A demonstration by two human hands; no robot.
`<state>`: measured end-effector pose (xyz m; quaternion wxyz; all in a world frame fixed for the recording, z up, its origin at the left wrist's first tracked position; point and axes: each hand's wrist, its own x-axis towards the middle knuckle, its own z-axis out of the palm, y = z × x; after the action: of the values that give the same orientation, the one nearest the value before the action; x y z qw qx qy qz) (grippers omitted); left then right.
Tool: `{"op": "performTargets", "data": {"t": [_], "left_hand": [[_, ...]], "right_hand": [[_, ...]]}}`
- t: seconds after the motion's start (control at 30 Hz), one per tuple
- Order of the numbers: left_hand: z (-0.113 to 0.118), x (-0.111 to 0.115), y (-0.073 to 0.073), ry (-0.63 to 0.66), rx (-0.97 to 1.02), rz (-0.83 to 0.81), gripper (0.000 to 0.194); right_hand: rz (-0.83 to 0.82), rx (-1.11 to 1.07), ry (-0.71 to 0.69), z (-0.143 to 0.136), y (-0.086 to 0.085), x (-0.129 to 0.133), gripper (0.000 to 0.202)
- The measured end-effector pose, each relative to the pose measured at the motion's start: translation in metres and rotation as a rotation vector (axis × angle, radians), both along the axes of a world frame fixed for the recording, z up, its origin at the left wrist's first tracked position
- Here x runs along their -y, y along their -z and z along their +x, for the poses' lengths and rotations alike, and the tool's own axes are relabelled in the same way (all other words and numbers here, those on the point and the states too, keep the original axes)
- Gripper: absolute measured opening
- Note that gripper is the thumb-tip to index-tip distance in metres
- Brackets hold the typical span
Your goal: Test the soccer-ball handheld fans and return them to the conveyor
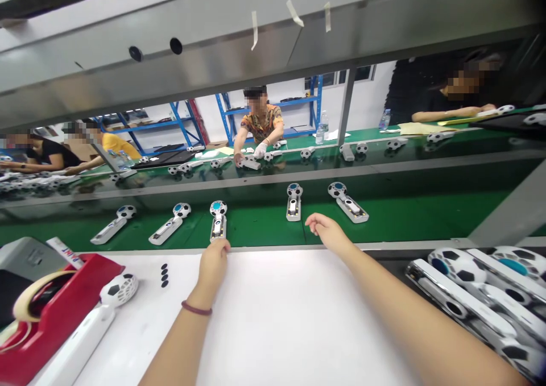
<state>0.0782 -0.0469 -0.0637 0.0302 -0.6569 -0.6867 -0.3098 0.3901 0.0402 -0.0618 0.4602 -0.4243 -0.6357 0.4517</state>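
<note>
left hand point(213, 261) at belt edge, centre-left of frame, fingers curled, grip cannot tell | handheld fan point(218, 220) just above it, touching or nearly, long axis running up-frame | right hand point(327, 231) loosely spread, empty, farther right; left is nearer

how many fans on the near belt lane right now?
5. Three left: far-left fan, second fan, third fan at the left hand. Two right: fourth fan, fifth fan beyond the right hand. None seem hidden.
</note>
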Motion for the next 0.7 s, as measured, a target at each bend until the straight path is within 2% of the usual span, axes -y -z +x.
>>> {"op": "performTargets", "data": {"t": [0.17, 0.47, 0.7], "left_hand": [[0.0056, 0.0028, -0.0031, -0.052, 0.042, -0.053, 0.020], [0.0084, 0.0061, -0.0070, -0.058, 0.087, -0.060, 0.019], [0.0059, 0.0013, -0.0051, -0.045, 0.003, -0.010, 0.026]], "right_hand": [[-0.017, -0.020, -0.003, 0.0015, 0.0001, -0.0004, 0.021], [-0.064, -0.044, 0.009, 0.0009, -0.0015, 0.0000, 0.025], [-0.087, -0.048, 0.009, 0.0002, 0.0017, -0.0020, 0.028]]}}
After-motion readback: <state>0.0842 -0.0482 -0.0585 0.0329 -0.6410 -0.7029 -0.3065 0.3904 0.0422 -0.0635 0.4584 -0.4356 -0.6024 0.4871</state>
